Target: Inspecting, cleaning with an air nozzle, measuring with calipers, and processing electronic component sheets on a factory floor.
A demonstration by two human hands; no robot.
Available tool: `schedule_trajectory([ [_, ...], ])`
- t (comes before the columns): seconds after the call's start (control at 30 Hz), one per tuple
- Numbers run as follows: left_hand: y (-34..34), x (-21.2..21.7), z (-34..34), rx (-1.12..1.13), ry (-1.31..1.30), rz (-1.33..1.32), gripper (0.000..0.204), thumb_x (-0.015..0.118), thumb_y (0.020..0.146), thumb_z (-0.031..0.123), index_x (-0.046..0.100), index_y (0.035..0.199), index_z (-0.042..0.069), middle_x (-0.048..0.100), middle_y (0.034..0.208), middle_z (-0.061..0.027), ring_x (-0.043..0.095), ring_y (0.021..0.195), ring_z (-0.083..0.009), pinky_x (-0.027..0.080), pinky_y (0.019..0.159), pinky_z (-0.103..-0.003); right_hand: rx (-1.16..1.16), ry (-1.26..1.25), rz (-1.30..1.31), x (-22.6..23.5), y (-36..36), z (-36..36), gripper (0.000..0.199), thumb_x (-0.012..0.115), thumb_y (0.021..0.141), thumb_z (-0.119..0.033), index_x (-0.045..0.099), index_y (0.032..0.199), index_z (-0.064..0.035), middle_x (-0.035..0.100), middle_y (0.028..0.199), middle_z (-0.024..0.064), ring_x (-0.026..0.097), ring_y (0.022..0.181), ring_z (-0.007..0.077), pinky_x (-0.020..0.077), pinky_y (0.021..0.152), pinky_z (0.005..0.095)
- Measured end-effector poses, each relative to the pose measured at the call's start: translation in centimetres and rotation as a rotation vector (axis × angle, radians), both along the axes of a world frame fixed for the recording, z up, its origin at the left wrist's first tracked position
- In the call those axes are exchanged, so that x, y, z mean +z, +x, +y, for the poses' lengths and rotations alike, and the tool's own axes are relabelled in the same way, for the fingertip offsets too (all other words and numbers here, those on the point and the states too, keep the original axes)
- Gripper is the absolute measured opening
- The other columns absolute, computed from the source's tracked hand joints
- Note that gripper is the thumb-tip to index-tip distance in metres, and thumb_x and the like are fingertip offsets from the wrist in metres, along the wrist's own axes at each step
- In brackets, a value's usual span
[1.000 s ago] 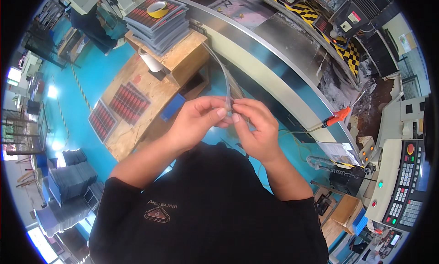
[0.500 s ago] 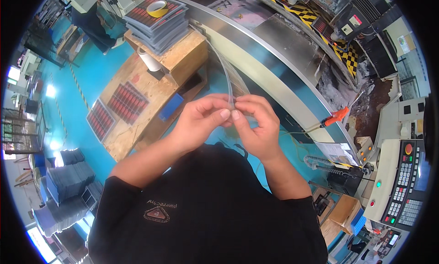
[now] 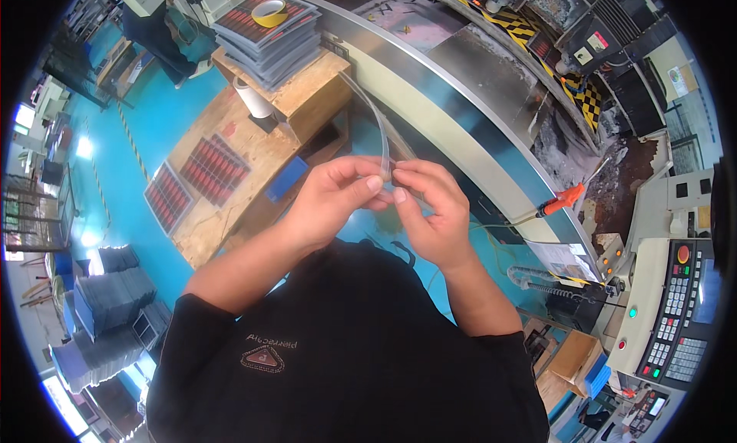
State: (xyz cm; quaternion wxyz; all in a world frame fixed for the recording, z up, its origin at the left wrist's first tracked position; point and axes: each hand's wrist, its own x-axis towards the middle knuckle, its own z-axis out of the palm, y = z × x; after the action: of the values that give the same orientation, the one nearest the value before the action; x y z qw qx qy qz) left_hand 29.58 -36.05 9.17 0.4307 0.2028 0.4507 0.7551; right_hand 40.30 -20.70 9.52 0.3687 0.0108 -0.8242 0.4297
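Note:
A clear, flexible plastic strip curves down from beside the wooden bench toward my fingers. My left hand is closed, with thumb and forefinger pinching the strip's near end. Fingertips of my right hand press together at the same end, a second see-through strand running up behind them. The two thumbs are slightly apart, and the exact end of the strip between the fingers is hard to make out.
Left is a wooden bench with trays of red parts, a white roll, and stacked trays under a yellow tape roll. A machine curves ahead, an orange air gun at its edge; its control panel stands right.
My thumbs have drawn slightly apart, the right thumb lower. The strip has shifted a little to the left and bends more. Both hands stay in nearly the same place.

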Motion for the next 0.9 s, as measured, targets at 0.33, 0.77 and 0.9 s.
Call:
schedule_trajectory([
  [0.33,0.0,-0.5,-0.5,-0.032,0.053,-0.033,0.022,0.059,0.094,0.006,0.059,0.116,0.0,0.06,0.125,-0.0122,0.064,0.099,-0.0182,0.055,0.085,-0.031,-0.048,0.122,0.024,0.4,0.1,-0.4,0.018,0.071,0.078,-0.006,0.069,0.096,-0.0029,0.068,0.102,0.0115,0.065,0.086,0.0288,0.0511,0.076,0.0363],
  [0.77,-0.3,-0.7,-1.0,-0.024,0.118,-0.143,0.041,0.057,0.093,0.004,0.048,0.133,-0.001,0.063,0.118,-0.0159,0.069,0.098,-0.0236,0.059,0.081,-0.03,-0.052,0.176,0.023,1.1,-0.2,-0.9,0.016,0.073,0.076,-0.006,0.07,0.092,-0.0036,0.069,0.097,0.0097,0.065,0.082,0.0269,0.0516,0.072,0.0344],
  [0.9,-0.4,-0.8,-1.0,-0.03,0.117,-0.129,0.04,0.057,0.093,0.003,0.049,0.132,-0.002,0.064,0.117,-0.0159,0.069,0.097,-0.0232,0.059,0.081,-0.03,-0.029,0.179,-0.005,1.1,-0.1,-0.8,0.017,0.071,0.077,-0.001,0.069,0.094,-0.0013,0.068,0.099,0.0132,0.066,0.085,0.0279,0.0516,0.076,0.0346],
])
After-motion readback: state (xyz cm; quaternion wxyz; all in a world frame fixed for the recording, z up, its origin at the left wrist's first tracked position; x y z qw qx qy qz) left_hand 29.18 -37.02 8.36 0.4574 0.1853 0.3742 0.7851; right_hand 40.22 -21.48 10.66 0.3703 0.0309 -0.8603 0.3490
